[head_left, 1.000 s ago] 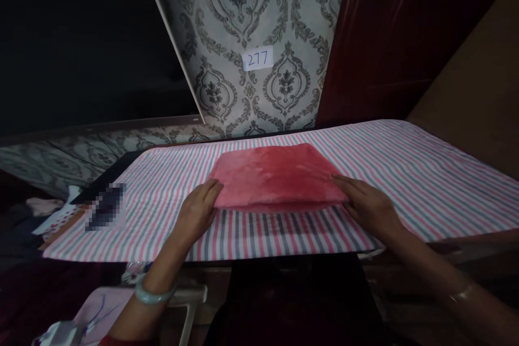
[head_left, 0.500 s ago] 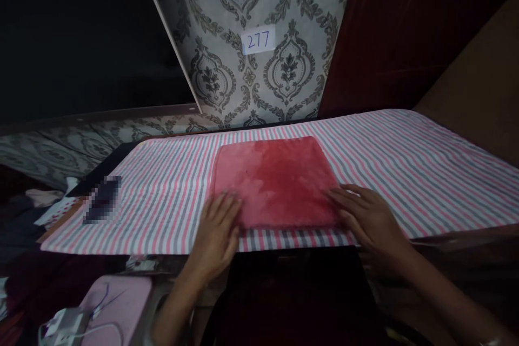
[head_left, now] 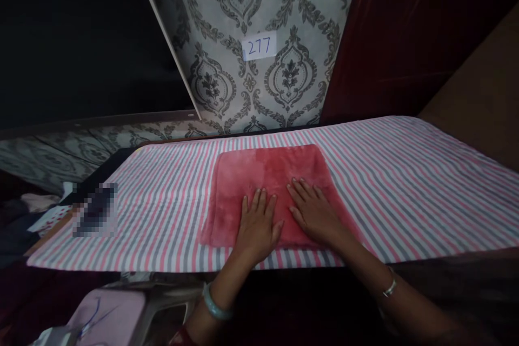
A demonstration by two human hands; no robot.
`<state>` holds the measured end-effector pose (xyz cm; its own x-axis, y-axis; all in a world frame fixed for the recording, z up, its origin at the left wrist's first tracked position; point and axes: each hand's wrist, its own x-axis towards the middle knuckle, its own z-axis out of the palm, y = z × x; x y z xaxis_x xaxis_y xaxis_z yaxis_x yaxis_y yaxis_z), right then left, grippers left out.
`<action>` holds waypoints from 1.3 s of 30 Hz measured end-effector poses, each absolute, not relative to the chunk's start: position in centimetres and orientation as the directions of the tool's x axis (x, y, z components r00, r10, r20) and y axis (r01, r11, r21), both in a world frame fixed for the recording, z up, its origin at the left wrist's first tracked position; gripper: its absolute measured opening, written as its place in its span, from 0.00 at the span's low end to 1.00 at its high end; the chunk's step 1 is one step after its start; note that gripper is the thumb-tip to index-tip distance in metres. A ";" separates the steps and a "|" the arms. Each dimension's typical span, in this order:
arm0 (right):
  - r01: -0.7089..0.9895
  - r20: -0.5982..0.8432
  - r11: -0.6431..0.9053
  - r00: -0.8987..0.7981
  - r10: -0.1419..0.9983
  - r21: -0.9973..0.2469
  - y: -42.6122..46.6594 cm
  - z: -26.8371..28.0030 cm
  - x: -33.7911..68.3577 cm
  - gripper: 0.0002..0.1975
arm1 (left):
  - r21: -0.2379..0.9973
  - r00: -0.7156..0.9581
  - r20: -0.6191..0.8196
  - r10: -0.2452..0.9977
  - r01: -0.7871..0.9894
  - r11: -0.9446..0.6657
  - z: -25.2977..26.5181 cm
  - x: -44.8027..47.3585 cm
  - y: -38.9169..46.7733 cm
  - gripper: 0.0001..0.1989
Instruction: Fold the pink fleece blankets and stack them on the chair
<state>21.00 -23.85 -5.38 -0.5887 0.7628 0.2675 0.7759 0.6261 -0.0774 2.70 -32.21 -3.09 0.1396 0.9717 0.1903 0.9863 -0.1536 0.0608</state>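
A red plush cloth (head_left: 235, 178), folded into a flat rectangle, lies on a striped pink, grey and white cover (head_left: 162, 194). On its left front part my left hand (head_left: 257, 227) rests flat, palm down, fingers spread. My right hand (head_left: 314, 211) lies flat on the cloth's right half, its fingers apart and pointing up and left. Neither hand grips anything. The cloth's surface under both palms is hidden.
A blurred-out dark object (head_left: 96, 211) lies at the cover's left end. Behind stand a large dark screen (head_left: 89, 38) and a patterned wall with a paper label (head_left: 259, 46) reading 277. A pink stool seat (head_left: 111, 313) is at lower left.
Both hands have moved inward from the cloth's left and right edges onto its top. The cloth sits slightly lower in the picture, as does the whole scene.
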 end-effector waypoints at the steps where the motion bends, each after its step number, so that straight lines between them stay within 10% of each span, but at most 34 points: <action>1: 0.777 0.256 0.624 -0.588 0.767 -0.083 -24.0 -5.4 20.9 0.29 | 0.069 0.136 0.185 0.973 0.986 -0.151 -3.2 2.7 -32.2 0.30; 11: 0.721 0.172 0.647 -0.624 0.762 -0.247 -20.5 -0.7 20.8 0.28 | 0.246 0.141 -0.006 0.990 0.960 -0.135 2.1 1.5 -30.7 0.31; 17: 0.899 0.142 0.381 -0.357 0.923 -0.217 -13.6 4.6 16.3 0.25 | 0.127 -0.023 0.003 1.000 0.992 0.023 7.2 -0.7 -22.1 0.30; 22: 0.941 0.124 0.263 -0.241 0.962 -0.211 -12.0 2.1 13.8 0.24 | 0.031 -0.247 0.051 0.968 0.969 0.246 4.0 -2.7 -17.3 0.30; 39: 0.912 0.222 0.324 -0.272 0.936 -0.252 -11.1 -1.9 14.7 0.25 | 0.082 -0.191 0.239 0.952 0.981 0.176 0.1 -3.9 -17.3 0.26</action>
